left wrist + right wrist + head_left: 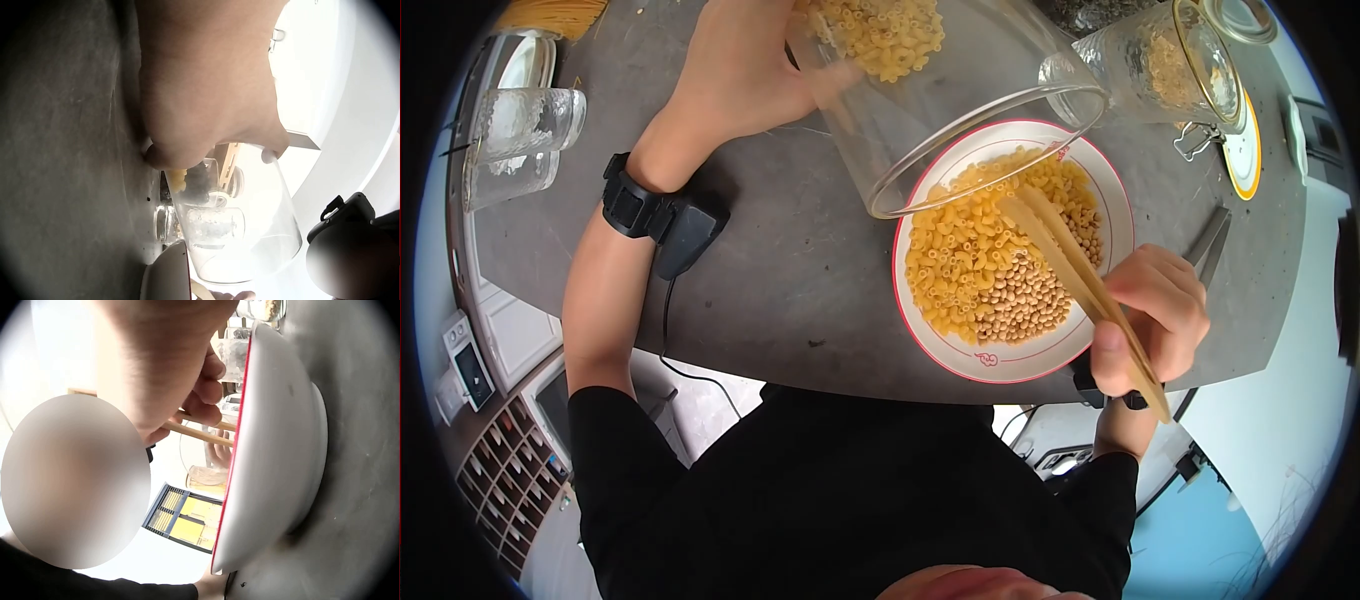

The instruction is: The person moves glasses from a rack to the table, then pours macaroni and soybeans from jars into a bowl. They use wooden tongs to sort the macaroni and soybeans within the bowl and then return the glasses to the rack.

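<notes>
My left hand (740,70) grips a large clear glass jar (975,90) near its base. The jar lies tilted, mouth low over the near-side bowl, and macaroni (890,38) sits toward its bottom end. In the white bowl with a red rim (1040,364), macaroni (945,280) covers the left and far parts, beside pale round beans (1025,300). Wooden tongs (1080,275) are held in my right hand (1155,310), their tips over the macaroni close to the jar's mouth. The left wrist view shows thumb and fingers spread around the jar (244,244).
A clip-top glass jar (1165,65) with pale contents stands at the far right, near a yellow-rimmed lid (1245,160). Grey metal blades (1210,243) lie right of the bowl. Clear glasses (530,125) stand at the left, with dry spaghetti (555,15) behind them.
</notes>
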A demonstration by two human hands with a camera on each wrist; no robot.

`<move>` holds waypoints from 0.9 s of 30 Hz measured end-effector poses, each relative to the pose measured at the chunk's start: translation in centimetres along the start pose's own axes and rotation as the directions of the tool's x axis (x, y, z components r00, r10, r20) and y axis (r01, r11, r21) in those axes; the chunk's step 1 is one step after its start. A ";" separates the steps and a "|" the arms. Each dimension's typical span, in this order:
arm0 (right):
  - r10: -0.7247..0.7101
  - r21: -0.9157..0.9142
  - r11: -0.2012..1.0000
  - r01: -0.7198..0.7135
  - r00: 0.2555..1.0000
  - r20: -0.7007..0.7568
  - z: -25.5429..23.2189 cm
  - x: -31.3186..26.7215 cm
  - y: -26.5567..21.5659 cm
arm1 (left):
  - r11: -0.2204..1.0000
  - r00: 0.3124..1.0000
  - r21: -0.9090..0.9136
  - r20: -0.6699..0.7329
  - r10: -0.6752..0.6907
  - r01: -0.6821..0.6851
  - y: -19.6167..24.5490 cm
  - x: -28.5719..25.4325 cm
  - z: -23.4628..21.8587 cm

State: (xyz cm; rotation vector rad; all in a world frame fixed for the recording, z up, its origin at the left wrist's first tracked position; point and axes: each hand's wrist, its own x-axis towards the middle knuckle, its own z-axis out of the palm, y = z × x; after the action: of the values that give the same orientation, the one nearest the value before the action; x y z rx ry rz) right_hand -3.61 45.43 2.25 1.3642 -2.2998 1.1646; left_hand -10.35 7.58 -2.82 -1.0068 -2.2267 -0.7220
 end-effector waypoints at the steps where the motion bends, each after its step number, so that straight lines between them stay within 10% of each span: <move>1: 0.001 -0.001 1.000 -0.001 1.000 0.001 0.1 0.1 0.1 | 1.000 1.000 -0.001 -0.001 0.000 0.000 0.0 0.0 0.1; 12: -0.119 -0.099 0.987 0.125 0.991 0.064 1.6 0.3 0.3 | 0.999 0.998 -0.021 -0.049 0.048 -0.049 0.6 0.5 0.2; 19: 0.003 0.102 0.995 -0.002 1.000 -0.008 0.4 0.1 0.0 | 0.994 0.994 -0.032 -0.051 0.098 -0.100 0.1 0.4 0.2; 22: 0.087 0.480 0.877 -0.031 0.992 -0.095 -0.1 -0.9 0.1 | 0.998 0.998 0.012 -0.033 0.059 -0.059 0.4 0.4 0.1; 27: 0.153 0.444 0.892 -0.086 0.981 -0.118 0.5 -1.8 0.5 | 0.999 0.999 -0.006 -0.035 0.037 -0.037 0.8 0.6 0.2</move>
State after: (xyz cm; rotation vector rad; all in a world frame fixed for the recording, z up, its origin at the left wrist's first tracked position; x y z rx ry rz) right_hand -2.97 46.31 0.63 1.2195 -2.1188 1.8458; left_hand -10.11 8.43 -2.33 -1.0282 -2.1710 -0.7252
